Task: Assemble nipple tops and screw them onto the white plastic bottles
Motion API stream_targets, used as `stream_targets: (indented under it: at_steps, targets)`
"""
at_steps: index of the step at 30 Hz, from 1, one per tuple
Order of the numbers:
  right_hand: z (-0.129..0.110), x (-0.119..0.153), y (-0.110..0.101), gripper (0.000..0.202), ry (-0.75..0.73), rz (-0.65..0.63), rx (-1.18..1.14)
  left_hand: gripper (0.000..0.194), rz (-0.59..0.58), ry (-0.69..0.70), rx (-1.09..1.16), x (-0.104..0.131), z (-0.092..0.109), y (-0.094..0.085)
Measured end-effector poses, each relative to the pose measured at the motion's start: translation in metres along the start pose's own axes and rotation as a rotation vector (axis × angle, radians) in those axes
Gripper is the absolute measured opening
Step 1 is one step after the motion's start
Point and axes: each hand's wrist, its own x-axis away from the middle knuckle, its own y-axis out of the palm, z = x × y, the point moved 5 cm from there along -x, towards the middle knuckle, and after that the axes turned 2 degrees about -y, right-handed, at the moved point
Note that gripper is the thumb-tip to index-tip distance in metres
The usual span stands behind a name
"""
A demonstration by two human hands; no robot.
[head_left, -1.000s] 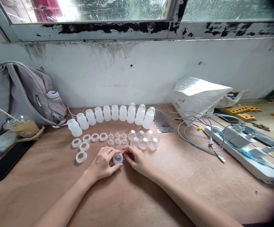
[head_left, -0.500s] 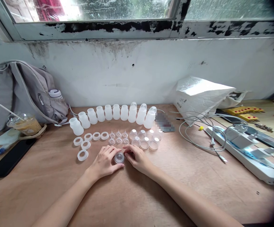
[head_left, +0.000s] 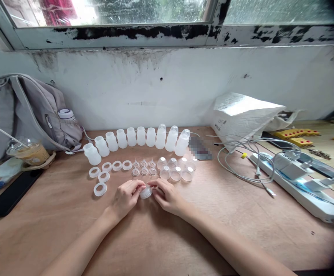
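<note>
From the left: the loose translucent plastic rings (head_left: pixel 95 189) lie close to my left hand (head_left: pixel 126 197), and a sideways sweep of that wrist could scatter them. My left thumb and fingertips are nearly closed, pinching the left side of a translucent, ridged, round plastic piece (head_left: pixel 146 193). Its smooth, curved rim could slip out of so small a pinch, and pressing harder on that side than on the right would tip or skew it, so that its stacked parts might seat crooked. Just beyond my fingers stand the small clear teat-shaped pieces (head_left: pixel 135 172), light enough that a knuckle pushed forward could topple them. My right hand (head_left: pixel 167 195) is near the clear domed caps (head_left: pixel 176 174); a careless reach could knock those too.

The piece sits between my hands, well in from the back edge of the wooden bench (head_left: pixel 121 245), its upper left partly under my left fingertips. My right fingers are loosely curled with a small gap to the thumb, right beside its right rim; I can't tell whether they grip it.
</note>
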Motion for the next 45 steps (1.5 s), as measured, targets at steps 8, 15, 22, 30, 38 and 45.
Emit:
stream_targets:
  at_steps: [8, 15, 22, 30, 38, 45]
  targets:
    - [-0.015, 0.002, -0.004, 0.015, -0.016, 0.118, -0.045, 0.021, 0.002, -0.319, 0.369, 0.002, 0.003, 0.000]
    - [-0.003, 0.003, 0.000, 0.009, 0.165, 0.194, -0.089, 0.023, -0.087, -0.309, 0.487, 0.004, 0.007, 0.007]
    - [-0.005, 0.003, 0.005, 0.018, 0.214, 0.153, -0.093, 0.017, -0.101, -0.284, 0.374, 0.005, 0.013, 0.009]
    - [-0.008, 0.000, 0.004, 0.027, 0.220, 0.147, -0.089, 0.020, -0.102, -0.317, 0.430, 0.007, 0.015, 0.014]
    - [-0.008, 0.000, 0.004, 0.026, 0.273, 0.124, -0.156, 0.018, -0.123, -0.333, 0.484, 0.008, 0.012, 0.020]
    - [-0.007, 0.001, 0.005, 0.023, 0.298, 0.144, -0.212, 0.016, -0.069, -0.353, 0.429, 0.008, 0.014, 0.015]
